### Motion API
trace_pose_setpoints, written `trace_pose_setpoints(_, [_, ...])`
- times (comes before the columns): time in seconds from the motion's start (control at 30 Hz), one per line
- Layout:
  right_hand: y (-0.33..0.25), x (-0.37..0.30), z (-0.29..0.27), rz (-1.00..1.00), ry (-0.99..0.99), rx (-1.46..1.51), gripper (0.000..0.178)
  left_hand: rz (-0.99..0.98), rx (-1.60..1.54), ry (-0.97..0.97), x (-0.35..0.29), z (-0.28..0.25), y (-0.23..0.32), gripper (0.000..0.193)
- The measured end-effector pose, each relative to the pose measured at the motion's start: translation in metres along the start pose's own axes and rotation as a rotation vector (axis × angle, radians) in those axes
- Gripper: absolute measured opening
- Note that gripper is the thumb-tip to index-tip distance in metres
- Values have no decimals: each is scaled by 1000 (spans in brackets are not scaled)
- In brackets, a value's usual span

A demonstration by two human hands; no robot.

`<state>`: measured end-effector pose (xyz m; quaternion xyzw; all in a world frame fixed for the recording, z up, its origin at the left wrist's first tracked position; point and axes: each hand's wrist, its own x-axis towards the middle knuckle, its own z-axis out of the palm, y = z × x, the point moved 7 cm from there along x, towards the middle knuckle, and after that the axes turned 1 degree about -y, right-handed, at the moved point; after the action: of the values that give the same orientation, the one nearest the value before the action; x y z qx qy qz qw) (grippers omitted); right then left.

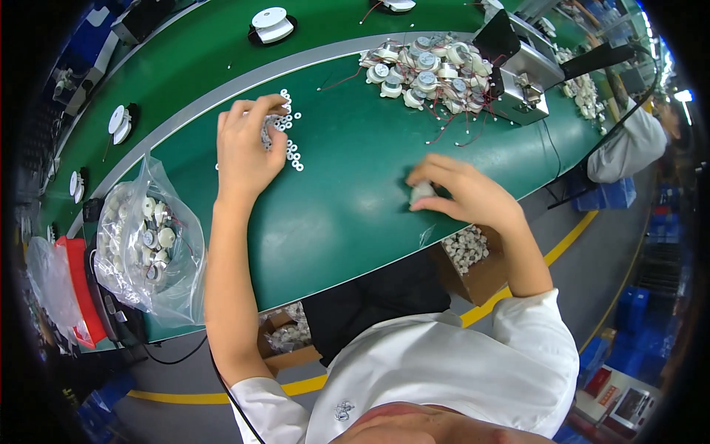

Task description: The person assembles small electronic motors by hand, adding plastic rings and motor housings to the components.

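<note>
My left hand is over a scatter of small white rings on the green table, its fingers curved and the thumb apart from the forefinger. Some rings lie under and between those fingertips, partly hidden. Over the right part of the table, my right hand grips a small whitish motor between thumb and fingers; motion blurs it. At the far side lies a heap of white round motors with red and dark wires.
A clear plastic bag of motors stands at the left, beside a red bin. A metal machine is at the far right. Behind a raised rail, a green belt carries white discs. Boxes of white parts sit below the table edge.
</note>
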<state>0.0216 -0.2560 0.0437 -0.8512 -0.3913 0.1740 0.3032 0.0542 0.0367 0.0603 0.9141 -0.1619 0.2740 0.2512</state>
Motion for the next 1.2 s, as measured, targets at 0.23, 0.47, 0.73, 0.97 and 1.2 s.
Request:
trace_pose_setpoints(0.23, [6,100,3,-287,154,-85,45,-1,76,-33,1,27,7,37])
trace_pose_setpoints(0.47, [7,149,1,-174,205,271,39,-85,41,23,2,38,-2,33])
trace_pose_setpoints(0.73, [22,119,-21,48,290,-11,50,-239,-204,-135,-2,43,10,17])
trace_pose_setpoints(0.97, [15,123,-12,-196,251,-56,55,-127,8,-107,-2,35,15,18])
trace_pose_setpoints(1.2, [23,128,-10,-169,238,73,32,-57,-36,-90,-6,27,19,50])
